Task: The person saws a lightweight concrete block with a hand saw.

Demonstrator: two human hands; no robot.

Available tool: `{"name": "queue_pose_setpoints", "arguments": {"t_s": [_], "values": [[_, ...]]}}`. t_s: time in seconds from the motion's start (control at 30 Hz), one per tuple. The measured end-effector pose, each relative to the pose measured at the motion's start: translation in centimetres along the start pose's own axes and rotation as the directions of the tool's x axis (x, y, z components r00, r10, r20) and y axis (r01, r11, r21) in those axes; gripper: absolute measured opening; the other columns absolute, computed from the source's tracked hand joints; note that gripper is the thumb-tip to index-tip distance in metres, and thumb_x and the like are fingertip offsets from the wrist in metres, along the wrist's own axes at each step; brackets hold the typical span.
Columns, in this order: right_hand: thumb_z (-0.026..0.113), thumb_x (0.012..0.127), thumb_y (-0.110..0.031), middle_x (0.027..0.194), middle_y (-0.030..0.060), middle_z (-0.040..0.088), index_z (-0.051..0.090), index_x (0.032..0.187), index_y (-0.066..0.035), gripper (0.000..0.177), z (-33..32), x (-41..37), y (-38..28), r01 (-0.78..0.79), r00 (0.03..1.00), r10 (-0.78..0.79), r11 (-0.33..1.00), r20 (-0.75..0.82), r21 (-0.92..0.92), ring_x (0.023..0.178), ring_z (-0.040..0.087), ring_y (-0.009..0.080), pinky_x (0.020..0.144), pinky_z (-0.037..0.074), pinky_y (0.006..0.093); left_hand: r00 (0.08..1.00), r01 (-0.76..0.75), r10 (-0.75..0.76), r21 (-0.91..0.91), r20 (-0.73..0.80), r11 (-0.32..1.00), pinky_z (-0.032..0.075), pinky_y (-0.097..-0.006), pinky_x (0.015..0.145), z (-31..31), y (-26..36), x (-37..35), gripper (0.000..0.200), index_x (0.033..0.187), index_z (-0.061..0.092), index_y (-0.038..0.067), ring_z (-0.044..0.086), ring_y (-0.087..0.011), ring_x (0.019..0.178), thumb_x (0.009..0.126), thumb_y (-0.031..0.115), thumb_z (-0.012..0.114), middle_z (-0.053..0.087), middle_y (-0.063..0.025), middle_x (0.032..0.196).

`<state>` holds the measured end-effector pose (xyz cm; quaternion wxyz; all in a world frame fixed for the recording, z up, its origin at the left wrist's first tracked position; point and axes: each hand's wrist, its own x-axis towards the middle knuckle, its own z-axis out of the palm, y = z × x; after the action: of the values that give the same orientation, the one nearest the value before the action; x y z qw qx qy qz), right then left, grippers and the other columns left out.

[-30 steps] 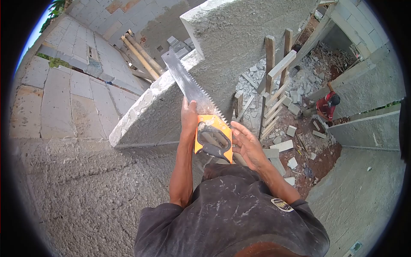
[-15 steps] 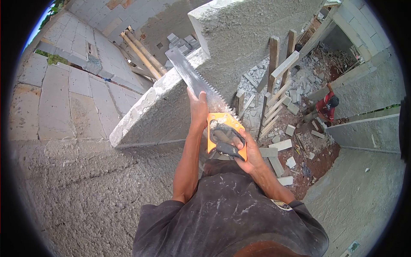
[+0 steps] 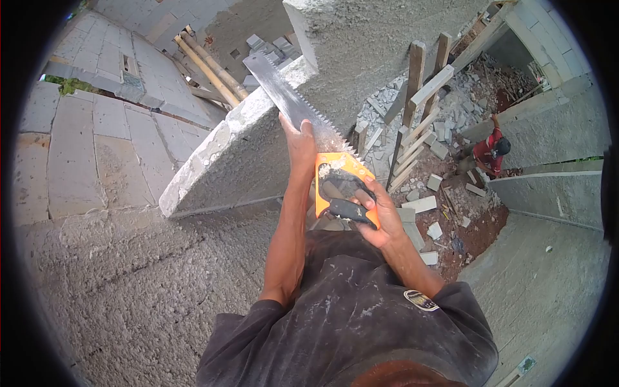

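A hand saw (image 3: 287, 100) with a dusty steel blade and an orange-and-black handle lies slantwise in front of my chest, its tip pointing to the upper left. My left hand (image 3: 300, 143) grips the blade along its back edge close to the handle, thumb on the upper face. The fingers of my right hand (image 3: 379, 216) curl round the black grip, some passing through the handle's opening. Pale crumbs cling to the orange part. The blade overlaps the chipped top edge of a low grey wall (image 3: 225, 145) in this view.
A taller rendered wall (image 3: 380, 42) rises ahead. Two poles (image 3: 209, 71) lean at the far left beyond the low wall. Down on the right are wooden posts (image 3: 414, 84), broken blocks (image 3: 419, 205) and rubble. A person in red (image 3: 491, 153) bends there beside a wall.
The saw's handle and my right hand have shifted slightly up and to the right in view. The blade tip sits a little farther left. Both hands keep their hold.
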<state>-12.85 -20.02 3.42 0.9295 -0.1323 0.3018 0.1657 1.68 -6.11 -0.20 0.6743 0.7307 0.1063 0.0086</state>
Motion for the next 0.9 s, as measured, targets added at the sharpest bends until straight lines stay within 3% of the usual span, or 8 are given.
{"name": "queue_pose_setpoints", "arguments": {"t_s": [0.1,0.17,0.23,0.3,0.43,0.7,0.87,0.9], "values": [[0.064,0.093,-0.025,0.055,-0.0044,0.043,0.054,0.100,-0.013,0.018,2.1,3.9,-0.4,-0.022,0.997,0.018,0.998,0.074,0.053,0.064,0.051,0.0101,0.068,0.049,0.0264,1.000,-0.005,0.006,0.082,-0.009,0.997,0.029,-0.0409,0.111,-0.7,0.8,4.5,0.076,0.150,0.000,-0.008,0.040,-0.0398,0.133,0.093,0.018,0.044,0.031,-0.0349,0.145],[0.064,0.093,-0.024,0.056,-0.0040,0.044,0.053,0.103,-0.012,0.019,1.4,4.4,-0.7,-0.036,0.987,0.032,0.999,0.160,0.027,0.064,0.051,0.0102,0.069,0.049,0.0266,0.999,0.013,-0.007,0.151,-0.040,0.988,0.034,-0.0421,0.106,-1.8,1.9,3.9,0.067,0.150,0.016,-0.004,0.048,-0.0400,0.126,0.094,0.018,0.046,0.044,-0.0318,0.138],[0.064,0.093,-0.023,0.057,-0.0044,0.045,0.054,0.106,-0.011,0.021,0.6,3.9,-0.4,0.032,0.994,-0.030,0.999,0.108,-0.023,0.063,0.050,0.0100,0.068,0.049,0.0271,0.999,-0.029,-0.002,0.618,0.049,0.785,0.039,-0.0408,0.100,-5.1,4.3,1.0,0.055,0.144,0.038,0.001,0.054,-0.0384,0.119,0.095,0.024,0.048,0.054,-0.0249,0.130],[0.063,0.093,-0.022,0.057,-0.0051,0.045,0.055,0.107,-0.010,0.020,0.9,3.7,-0.6,0.035,0.984,-0.027,0.999,0.176,-0.038,0.072,0.058,0.0115,0.074,0.052,0.0292,0.975,-0.087,0.203,0.683,-0.092,0.725,0.041,-0.0388,0.098,-9.8,3.5,-0.1,0.049,0.136,0.053,0.008,0.056,-0.0353,0.115,0.095,0.035,0.053,0.060,-0.0190,0.123],[0.061,0.094,-0.022,0.056,-0.0041,0.044,0.051,0.108,-0.002,0.026,3.2,3.6,-0.6,0.007,0.995,0.001,0.997,0.100,-0.077,0.103,0.064,0.0197,0.094,0.053,0.0385,0.916,0.098,0.388,0.995,-0.097,0.018,0.029,-0.0518,0.106,-23.4,-1.6,1.6,0.066,0.140,0.049,0.014,0.045,-0.0312,0.125,0.092,0.059,0.050,0.056,-0.0142,0.127],[0.057,0.096,-0.020,0.057,-0.0057,0.037,0.040,0.138,-0.004,0.048,-2.0,-0.3,-0.7,0.066,0.987,-0.070,0.997,0.147,0.029,0.069,0.051,0.0099,0.098,0.049,0.0426,0.946,-0.006,0.322,0.991,-0.038,0.136,0.020,-0.0576,0.110,-27.9,-3.8,2.3,0.082,0.143,0.044,0.015,0.038,-0.0302,0.133,0.084,0.071,0.050,0.049,-0.0122,0.136],[0.060,0.095,-0.019,0.053,-0.0063,0.034,0.046,0.125,-0.007,0.035,1.1,3.7,0.5,0.141,0.980,-0.129,0.987,0.151,-0.071,0.064,0.047,0.0087,0.097,0.048,0.0427,0.966,-0.003,0.258,0.999,-0.008,0.042,0.020,-0.0579,0.111,-26.9,-2.7,1.3,0.096,0.146,0.039,0.015,0.037,-0.0302,0.133,0.074,0.076,0.058,0.046,-0.0135,0.137],[0.058,0.094,-0.017,0.088,-0.0030,0.046,0.037,0.142,-0.005,0.053,1.6,6.8,0.9,0.191,0.962,-0.166,0.976,0.216,-0.100,0.066,0.046,0.0069,0.089,0.052,0.0364,0.966,-0.003,0.258,0.998,-0.011,0.056,0.020,-0.0580,0.111,-27.1,-2.9,1.4,0.096,0.146,0.039,0.015,0.037,-0.0304,0.133,0.074,0.075,0.060,0.047,-0.0133,0.137]]}}
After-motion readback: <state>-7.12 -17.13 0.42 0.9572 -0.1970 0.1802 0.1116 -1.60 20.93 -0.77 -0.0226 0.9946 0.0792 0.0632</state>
